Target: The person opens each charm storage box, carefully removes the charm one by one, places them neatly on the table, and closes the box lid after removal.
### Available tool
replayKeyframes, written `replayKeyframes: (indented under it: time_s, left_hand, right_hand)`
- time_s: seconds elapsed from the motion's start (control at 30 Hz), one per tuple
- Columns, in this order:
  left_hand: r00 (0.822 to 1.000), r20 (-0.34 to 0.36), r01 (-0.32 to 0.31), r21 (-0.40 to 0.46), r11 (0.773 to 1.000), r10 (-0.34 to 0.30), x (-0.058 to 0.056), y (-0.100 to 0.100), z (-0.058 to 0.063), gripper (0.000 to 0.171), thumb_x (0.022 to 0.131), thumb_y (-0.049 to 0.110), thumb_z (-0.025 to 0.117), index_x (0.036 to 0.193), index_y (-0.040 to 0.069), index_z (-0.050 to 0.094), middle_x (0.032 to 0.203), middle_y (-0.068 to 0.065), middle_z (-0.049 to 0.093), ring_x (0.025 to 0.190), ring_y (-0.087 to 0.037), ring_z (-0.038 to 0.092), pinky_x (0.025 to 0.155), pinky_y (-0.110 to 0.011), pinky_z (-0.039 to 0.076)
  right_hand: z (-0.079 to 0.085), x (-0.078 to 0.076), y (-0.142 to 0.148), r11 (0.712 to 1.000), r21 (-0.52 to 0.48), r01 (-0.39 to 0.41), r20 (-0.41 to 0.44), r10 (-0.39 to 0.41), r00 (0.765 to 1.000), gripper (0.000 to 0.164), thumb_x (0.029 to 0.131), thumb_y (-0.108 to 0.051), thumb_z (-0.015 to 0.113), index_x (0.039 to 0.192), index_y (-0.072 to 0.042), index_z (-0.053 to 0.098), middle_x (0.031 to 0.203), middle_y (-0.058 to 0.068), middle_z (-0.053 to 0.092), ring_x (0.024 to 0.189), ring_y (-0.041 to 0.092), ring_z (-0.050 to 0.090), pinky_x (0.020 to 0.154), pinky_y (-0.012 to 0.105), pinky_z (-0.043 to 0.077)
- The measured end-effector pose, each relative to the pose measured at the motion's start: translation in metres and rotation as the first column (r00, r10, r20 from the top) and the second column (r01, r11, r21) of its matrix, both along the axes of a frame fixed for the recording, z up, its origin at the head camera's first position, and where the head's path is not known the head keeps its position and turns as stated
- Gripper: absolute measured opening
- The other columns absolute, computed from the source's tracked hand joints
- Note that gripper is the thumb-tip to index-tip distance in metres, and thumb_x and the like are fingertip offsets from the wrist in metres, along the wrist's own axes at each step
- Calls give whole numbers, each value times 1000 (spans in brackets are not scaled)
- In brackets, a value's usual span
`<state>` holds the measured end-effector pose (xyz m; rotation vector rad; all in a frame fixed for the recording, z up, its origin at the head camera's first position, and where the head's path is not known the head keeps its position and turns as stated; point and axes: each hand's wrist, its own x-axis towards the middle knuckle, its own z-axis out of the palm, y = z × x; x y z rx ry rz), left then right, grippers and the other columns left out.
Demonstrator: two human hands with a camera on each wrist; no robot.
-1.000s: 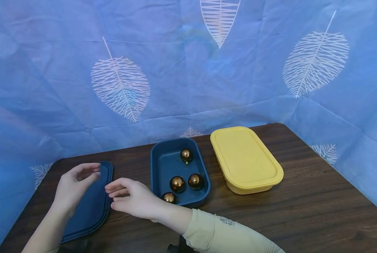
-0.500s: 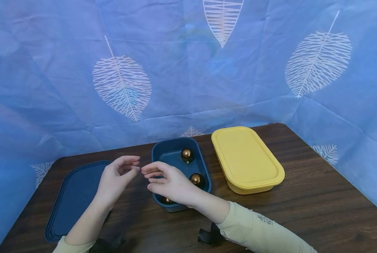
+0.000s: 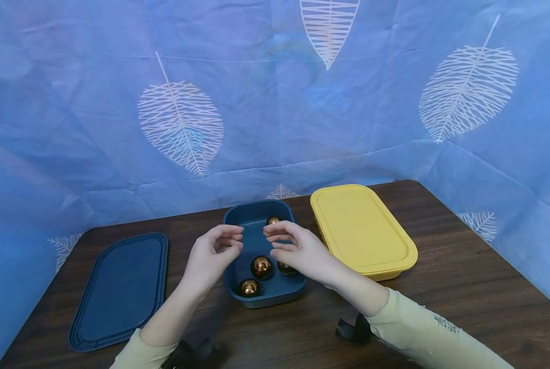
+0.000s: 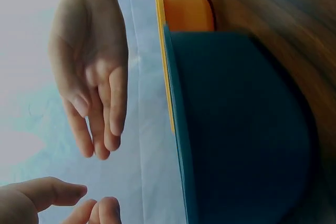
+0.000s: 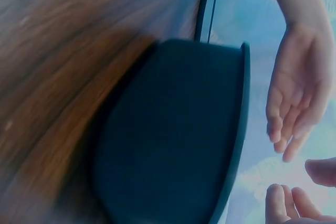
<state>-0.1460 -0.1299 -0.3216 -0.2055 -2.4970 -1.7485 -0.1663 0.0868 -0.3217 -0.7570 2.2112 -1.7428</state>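
Note:
My left hand [image 3: 214, 255] hovers at the left rim of an uncovered blue box [image 3: 275, 300], fingers loosely bent and holding nothing. Facing it from the right side is my right hand [image 3: 302, 251], also relaxed and holding nothing, with its fingertips over the box. Inside lie several shiny bronze baubles: one bauble [image 3: 262, 267] near the middle, another bauble [image 3: 249, 288] at the near left corner, and others partly hidden behind the right hand. In the left wrist view both hands are above the rim of the blue box [image 4: 236, 129].
A blue lid [image 3: 122, 287] lies flat on the dark wooden table [image 3: 394, 318] at the left. To the right stands a yellow box with its lid [image 3: 364, 228] on. A blue cloth [image 3: 275, 102] with white leaf prints hangs behind the table.
Both hands have moved rightward together from over the blue lid to over the blue box, and the gap between them has widened. The lid and boxes stay put.

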Motion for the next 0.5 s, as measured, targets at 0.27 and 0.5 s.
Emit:
replayKeyframes:
  time_s: [0.27, 0.5]
  left_hand:
    - [996, -44, 81, 40, 996, -79, -2, 32, -2, 26, 89, 4, 63, 115, 8, 65, 104, -6, 64, 93, -18, 60, 85, -35, 51]
    - [988, -57, 145, 54, 988, -142, -3, 58, -5, 26, 90, 7, 64, 116, 8, 65, 106, -5, 63, 94, -18, 59, 84, -34, 52]
  right_hand:
    - [1, -4, 27, 997, 20, 71, -12, -71, 997, 43, 93, -6, 61, 134, -4, 47, 134, 14, 49, 124, 29, 49, 97, 35, 44]
    - [-3, -6, 53, 993, 27, 117, -34, -116, 993, 46, 94, -6, 59, 137, -1, 44, 136, 19, 46, 127, 33, 46, 99, 36, 43]
